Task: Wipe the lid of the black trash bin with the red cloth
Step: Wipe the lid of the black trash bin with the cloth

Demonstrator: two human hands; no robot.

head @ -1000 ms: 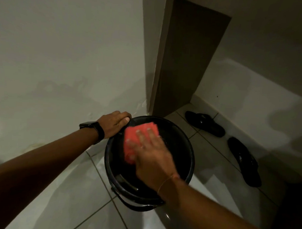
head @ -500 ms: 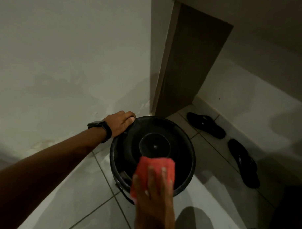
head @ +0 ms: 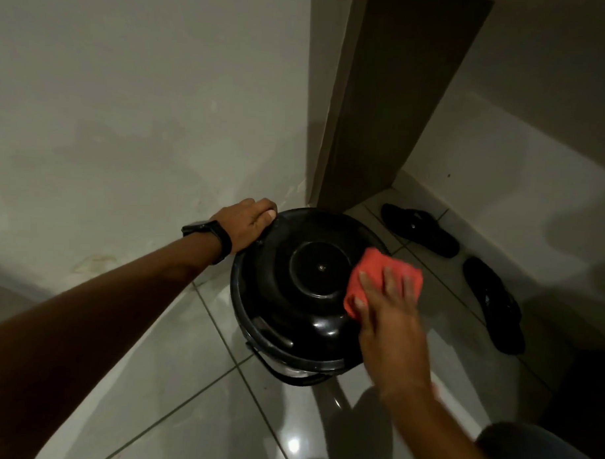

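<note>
Right hand (head: 391,311) is pressing the red cloth (head: 371,269) flat-fingered onto the bin lid (head: 292,297), right side, grip loose. Left hand (head: 246,224) is gripping the lid's far-left rim.

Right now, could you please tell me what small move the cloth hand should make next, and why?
Probably sweep the red cloth leftward across the lid. The right hand presses it flat at the right edge, the left hand grips the far rim, and the middle lies uncovered.
</note>
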